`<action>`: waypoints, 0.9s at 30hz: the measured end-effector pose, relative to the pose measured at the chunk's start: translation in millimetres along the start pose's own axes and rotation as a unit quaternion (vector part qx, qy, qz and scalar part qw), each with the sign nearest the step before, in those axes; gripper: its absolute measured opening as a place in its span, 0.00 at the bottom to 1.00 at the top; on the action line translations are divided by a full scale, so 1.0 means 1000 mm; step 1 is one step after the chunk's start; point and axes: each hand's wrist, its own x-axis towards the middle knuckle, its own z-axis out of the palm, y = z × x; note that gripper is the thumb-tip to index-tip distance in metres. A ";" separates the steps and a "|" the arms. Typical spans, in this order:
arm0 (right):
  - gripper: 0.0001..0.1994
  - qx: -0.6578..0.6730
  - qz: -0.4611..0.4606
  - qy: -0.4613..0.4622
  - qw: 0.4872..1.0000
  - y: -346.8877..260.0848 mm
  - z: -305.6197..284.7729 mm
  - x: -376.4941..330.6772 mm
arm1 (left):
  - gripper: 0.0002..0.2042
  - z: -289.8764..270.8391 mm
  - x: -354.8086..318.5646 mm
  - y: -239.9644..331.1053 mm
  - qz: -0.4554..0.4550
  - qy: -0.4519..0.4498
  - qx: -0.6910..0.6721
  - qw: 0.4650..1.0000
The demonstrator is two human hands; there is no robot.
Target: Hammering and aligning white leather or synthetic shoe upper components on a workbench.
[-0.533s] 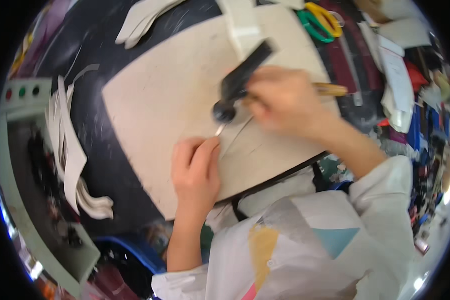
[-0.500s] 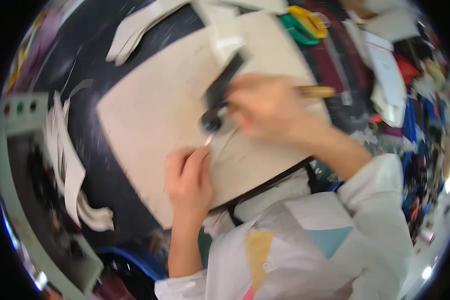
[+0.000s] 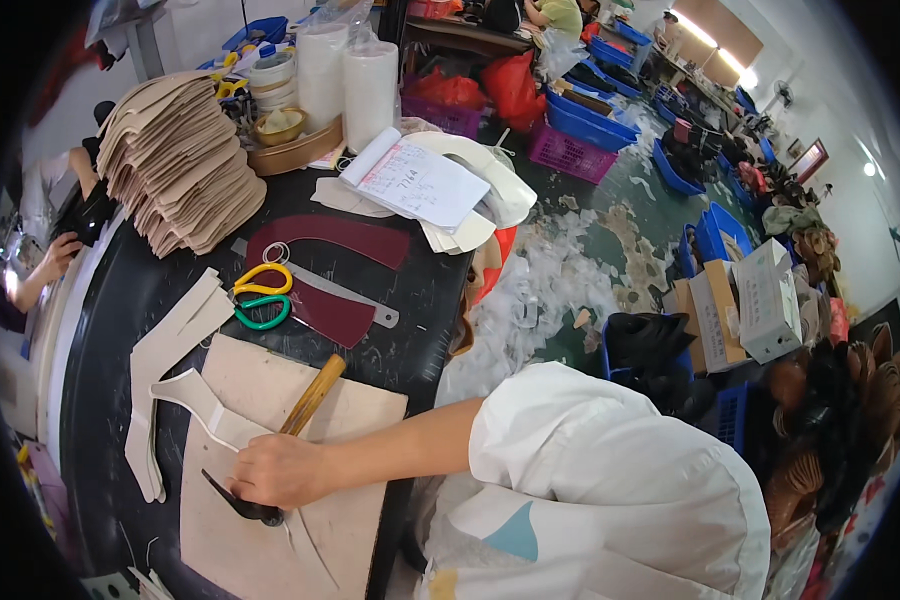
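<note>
My right hand [image 3: 282, 470] is wrapped round a hammer above a pale beige board [image 3: 225, 545]. Past my fist, the wooden handle [image 3: 315, 393] sticks out toward the far side, while the hammer's black head [image 3: 250, 507] shows below the fingers. A cream, narrow-necked piece [image 3: 190, 392] lies on the board and runs in under my hand. Beside it, on the left, rests a small pile of cream angled pieces [image 3: 165, 350]. Scissors [image 3: 263, 297] with yellow and green handles lie just beyond the board. My left hand is out of the picture.
Far left on the black table [image 3: 420, 330] stands a tall stack of beige pieces [image 3: 175, 160]. Maroon pieces [image 3: 330, 240] and a paper pad [image 3: 420, 180] lie farther back. Boxes [image 3: 770, 300] and blue crates [image 3: 720, 235] stand on the right; another person's hand [image 3: 60, 255] shows at left.
The view has swung up and to the right, bringing in the room. My left hand, earlier on the board by the hammer head, has left the picture; my right hand still holds the hammer.
</note>
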 end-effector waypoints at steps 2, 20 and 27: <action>0.11 0.000 0.002 0.001 1.000 0.000 -0.001 0.000 | 0.07 -0.003 0.008 -0.009 -0.030 -0.003 -0.018 0.999; 0.12 -0.023 -0.002 -0.009 1.000 -0.002 0.002 -0.002 | 0.05 -0.059 0.032 -0.049 -0.093 0.020 -0.112 0.989; 0.11 -0.013 0.000 -0.037 0.999 -0.003 0.002 0.002 | 0.05 -0.064 0.020 -0.030 -0.046 -0.017 -0.105 0.993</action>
